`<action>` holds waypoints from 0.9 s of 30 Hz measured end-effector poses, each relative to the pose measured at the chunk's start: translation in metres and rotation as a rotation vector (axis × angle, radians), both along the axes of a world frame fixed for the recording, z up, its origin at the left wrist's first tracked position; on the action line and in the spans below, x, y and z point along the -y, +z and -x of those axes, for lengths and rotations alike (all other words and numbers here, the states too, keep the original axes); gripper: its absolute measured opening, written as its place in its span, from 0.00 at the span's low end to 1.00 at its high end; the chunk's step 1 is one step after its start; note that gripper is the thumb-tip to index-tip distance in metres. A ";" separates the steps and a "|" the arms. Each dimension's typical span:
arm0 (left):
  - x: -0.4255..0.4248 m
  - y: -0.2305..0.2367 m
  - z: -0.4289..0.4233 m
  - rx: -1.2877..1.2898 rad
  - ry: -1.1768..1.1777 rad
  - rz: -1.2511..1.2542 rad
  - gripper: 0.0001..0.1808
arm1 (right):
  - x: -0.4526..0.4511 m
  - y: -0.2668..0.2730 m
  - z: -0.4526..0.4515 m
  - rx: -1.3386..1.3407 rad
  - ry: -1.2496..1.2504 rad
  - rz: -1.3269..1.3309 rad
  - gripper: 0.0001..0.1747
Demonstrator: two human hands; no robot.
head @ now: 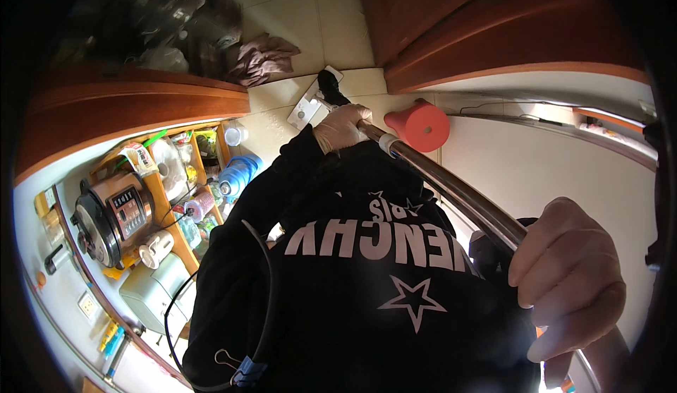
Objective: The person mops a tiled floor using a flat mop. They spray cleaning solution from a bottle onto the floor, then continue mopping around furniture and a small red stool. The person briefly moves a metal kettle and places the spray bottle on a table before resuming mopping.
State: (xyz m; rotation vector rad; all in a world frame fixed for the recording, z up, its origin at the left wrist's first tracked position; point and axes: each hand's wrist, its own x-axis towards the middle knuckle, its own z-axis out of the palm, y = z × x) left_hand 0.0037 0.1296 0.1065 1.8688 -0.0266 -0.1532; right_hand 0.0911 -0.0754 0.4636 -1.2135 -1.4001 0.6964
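A shiny metal pole [455, 181] runs diagonally across the front of my black sweatshirt, which bears white writing and a star. My left hand [341, 126] is closed around the pole's lower part, just beyond a pale collar. Higher up, my right hand [571, 271] grips the pole near the right side of the view. Beyond my left hand, a flat white mop head [307, 108] lies on the tiled floor. A black shoe [331, 88] overlaps it; whether it presses on the head I cannot tell.
A red plastic stool [427, 126] stands right of the mop head. At left, a wooden shelf [158, 192] holds packages beside an electric pressure cooker [119, 218]. Blue plastic containers [240, 173] stand by it. A crumpled cloth [267, 57] lies ahead, between wooden door frames [423, 28].
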 end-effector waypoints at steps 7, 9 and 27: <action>0.046 -0.014 -0.013 0.123 0.010 0.003 0.13 | 0.056 -0.003 0.006 -0.099 -0.181 0.087 0.15; 0.062 -0.012 -0.019 0.101 -0.050 0.002 0.11 | 0.062 0.004 0.008 -0.130 -0.251 0.107 0.15; 0.112 0.007 -0.055 -0.082 -0.204 0.035 0.11 | 0.075 0.026 -0.022 0.034 -0.176 0.103 0.11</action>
